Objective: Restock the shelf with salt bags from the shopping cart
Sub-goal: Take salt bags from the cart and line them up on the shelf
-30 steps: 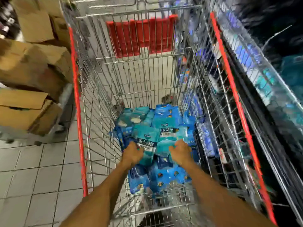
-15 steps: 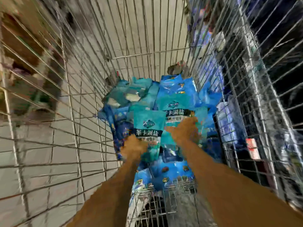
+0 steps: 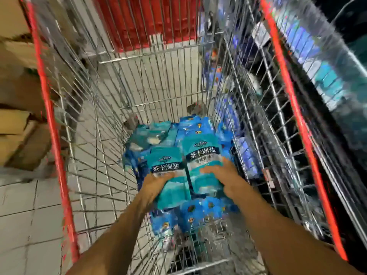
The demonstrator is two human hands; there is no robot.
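A wire shopping cart (image 3: 99, 135) with red rims holds a pile of blue and teal salt bags (image 3: 158, 135) at its bottom. Both my arms reach down into it. My left hand (image 3: 153, 187) grips the lower left edge of a teal salt bag (image 3: 168, 175) with dark lettering. My right hand (image 3: 222, 175) lies on a second teal salt bag (image 3: 202, 153) beside it, fingers spread over its lower part; whether they curl under it is blurred. Darker blue bags (image 3: 198, 211) lie beneath both.
Cardboard boxes (image 3: 17, 120) are stacked left of the cart on a tiled floor (image 3: 23, 215). A shelf (image 3: 317, 62) with blue and teal packs runs along the right side. The red child-seat flap (image 3: 147, 22) is at the cart's far end.
The view pulled back up after dipping close into the cart. Both hands slid a little to the right, and the two teal bags now sit side by side under them.
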